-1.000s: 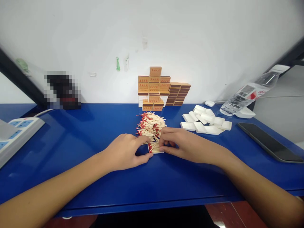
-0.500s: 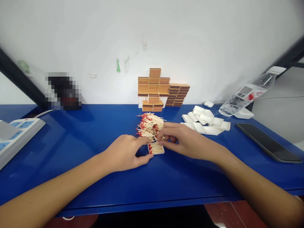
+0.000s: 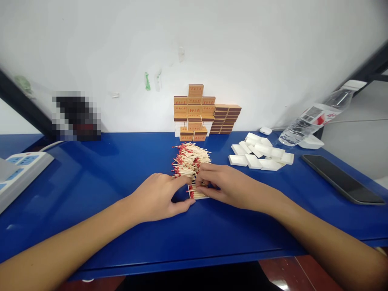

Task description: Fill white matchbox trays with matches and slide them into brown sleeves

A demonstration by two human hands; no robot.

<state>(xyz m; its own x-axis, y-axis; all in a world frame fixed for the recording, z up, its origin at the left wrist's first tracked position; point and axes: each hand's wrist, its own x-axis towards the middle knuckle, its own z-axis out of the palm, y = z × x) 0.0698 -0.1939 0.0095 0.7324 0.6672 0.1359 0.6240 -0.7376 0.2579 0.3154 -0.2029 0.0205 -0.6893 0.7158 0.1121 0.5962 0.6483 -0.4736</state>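
A white matchbox tray (image 3: 202, 197) lies in front of me with red-tipped matches in it. My left hand (image 3: 160, 196) grips its left end between thumb and forefinger. Over the tray, my right hand (image 3: 220, 184) is closed in a pinch on a match (image 3: 192, 190), whose red head points left; its fingers cover much of the tray's right part. Just behind both hands lies a loose heap of matches (image 3: 190, 155), partly hidden by the right hand.
Orange matchboxes (image 3: 194, 109) stand stacked against the wall. Empty white trays (image 3: 263, 151) are piled to the right, near a tilted water bottle (image 3: 318, 115) and a phone (image 3: 342, 179). A power strip (image 3: 26, 173) sits at the left on the blue table (image 3: 121, 246).
My right hand has moved left and slightly down, from the tray's upper edge to over the matches inside. My left hand keeps its grip on the tray. The view has shifted slightly.
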